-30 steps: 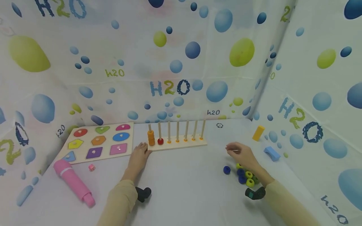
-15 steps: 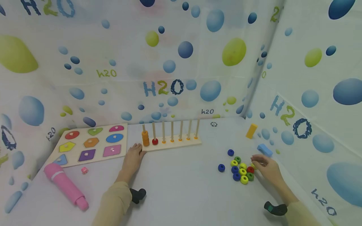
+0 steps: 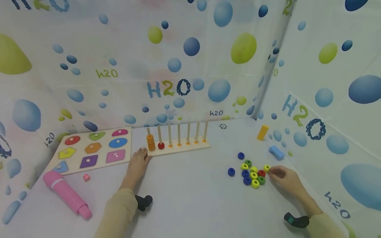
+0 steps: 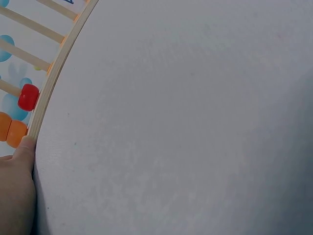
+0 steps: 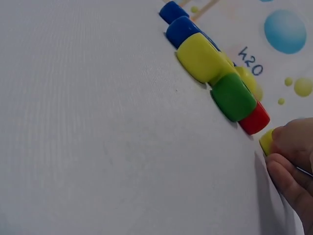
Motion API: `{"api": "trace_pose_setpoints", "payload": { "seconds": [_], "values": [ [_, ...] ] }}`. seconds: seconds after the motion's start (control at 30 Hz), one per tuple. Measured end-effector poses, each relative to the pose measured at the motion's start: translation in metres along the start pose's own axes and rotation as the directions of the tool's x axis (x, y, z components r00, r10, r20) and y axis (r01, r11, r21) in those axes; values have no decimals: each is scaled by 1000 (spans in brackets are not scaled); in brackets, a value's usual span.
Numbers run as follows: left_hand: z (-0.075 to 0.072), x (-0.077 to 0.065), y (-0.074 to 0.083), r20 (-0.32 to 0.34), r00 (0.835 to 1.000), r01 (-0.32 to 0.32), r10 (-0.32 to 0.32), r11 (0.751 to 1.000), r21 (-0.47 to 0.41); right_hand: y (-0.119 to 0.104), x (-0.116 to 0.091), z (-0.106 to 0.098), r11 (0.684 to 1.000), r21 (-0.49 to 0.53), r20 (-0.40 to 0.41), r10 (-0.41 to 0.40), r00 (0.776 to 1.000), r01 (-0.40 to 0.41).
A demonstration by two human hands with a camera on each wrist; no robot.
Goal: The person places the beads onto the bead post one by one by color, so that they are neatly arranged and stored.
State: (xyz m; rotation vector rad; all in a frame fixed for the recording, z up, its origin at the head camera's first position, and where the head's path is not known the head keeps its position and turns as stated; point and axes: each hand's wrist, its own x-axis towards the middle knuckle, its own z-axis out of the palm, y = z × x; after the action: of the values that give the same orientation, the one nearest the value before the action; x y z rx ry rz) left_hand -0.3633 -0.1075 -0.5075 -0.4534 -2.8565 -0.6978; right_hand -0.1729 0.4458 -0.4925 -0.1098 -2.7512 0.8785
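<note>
My left hand [image 3: 138, 164] holds the left end of a wooden peg board [image 3: 181, 149]. In the left wrist view, its thumb [image 4: 25, 148] lies against the base's front edge; the other fingers are mostly hidden. Orange beads [image 3: 150, 142] are stacked on the first peg, and a red bead [image 3: 161, 145] sits on the second. The other pegs hold no large beads. At the right, my right hand [image 3: 285, 180] pinches a yellow bead [image 3: 267, 168] on the table, beside a loose red bead [image 3: 261, 173]. Its fingertips partly cover the yellow bead in the right wrist view.
Loose blue, yellow and green beads [image 3: 255, 183] cluster left of the right hand. Behind them lie a light blue block [image 3: 276, 152] and a yellow block [image 3: 263, 132]. A shape puzzle board [image 3: 101, 153], a pink microphone-like toy [image 3: 66, 195] and a small pink die [image 3: 86, 177] are at the left.
My right hand has moved right and down, past the bead cluster, and now has its fingertips on a yellow bead. The left hand stays at the peg board. The head view has shifted slightly.
</note>
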Motion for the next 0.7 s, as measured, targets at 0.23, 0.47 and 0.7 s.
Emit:
{"api": "trace_pose_setpoints", "payload": {
  "seconds": [0.23,0.47,0.7],
  "values": [
    [1,2,-2,14,1000,7,-7,1000,3,-1,10,15,998,48,31,-48,998,46],
    [-2,-1,0,-1,1000,10,-10,1000,-17,-10,20,21,991,86,95,-110,989,102],
    [-1,-2,-3,-8,1000,21,-22,1000,-16,-25,30,16,991,87,35,-107,994,104]
  ]
}}
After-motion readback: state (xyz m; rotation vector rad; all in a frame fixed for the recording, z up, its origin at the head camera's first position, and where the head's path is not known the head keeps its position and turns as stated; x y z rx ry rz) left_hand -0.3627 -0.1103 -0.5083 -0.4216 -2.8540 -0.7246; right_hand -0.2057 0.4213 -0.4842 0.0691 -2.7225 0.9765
